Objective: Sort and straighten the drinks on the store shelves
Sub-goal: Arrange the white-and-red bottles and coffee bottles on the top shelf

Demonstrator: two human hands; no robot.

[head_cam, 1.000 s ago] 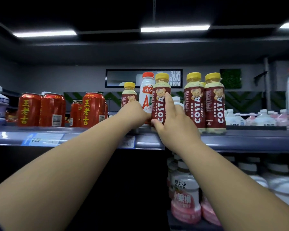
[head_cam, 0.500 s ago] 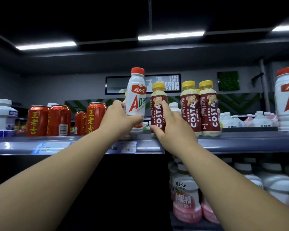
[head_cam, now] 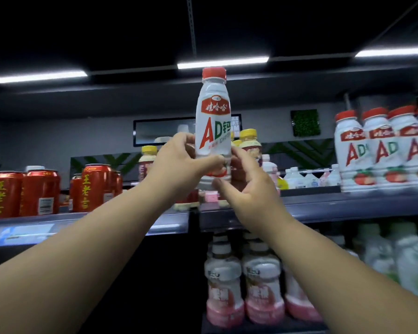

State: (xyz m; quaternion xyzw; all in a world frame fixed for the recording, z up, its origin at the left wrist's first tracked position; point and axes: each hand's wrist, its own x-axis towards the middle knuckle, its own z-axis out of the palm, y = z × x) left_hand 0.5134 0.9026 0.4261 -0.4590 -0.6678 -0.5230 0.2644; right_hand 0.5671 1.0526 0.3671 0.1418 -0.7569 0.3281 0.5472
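Left hand [head_cam: 176, 162] is gripping the lower body of the white AD bottle [head_cam: 212, 131], which is now being held upright, well clear of the shelf [head_cam: 348, 208]. Half a second ago it was only just lifting out from among the yellow-capped Costa bottles [head_cam: 250, 145]. Right hand [head_cam: 251, 189], having let go of a Costa bottle, is closing in at the bottle's 4 o'clock, fingers half-curled and holding nothing; contact cannot be confirmed.

Judgement: a misplaced item is being removed from the wrong group. Matching AD bottles [head_cam: 381, 150] are standing at 3 o'clock, the likely destination. Red cans [head_cam: 39, 191] are sitting at 8 o'clock.
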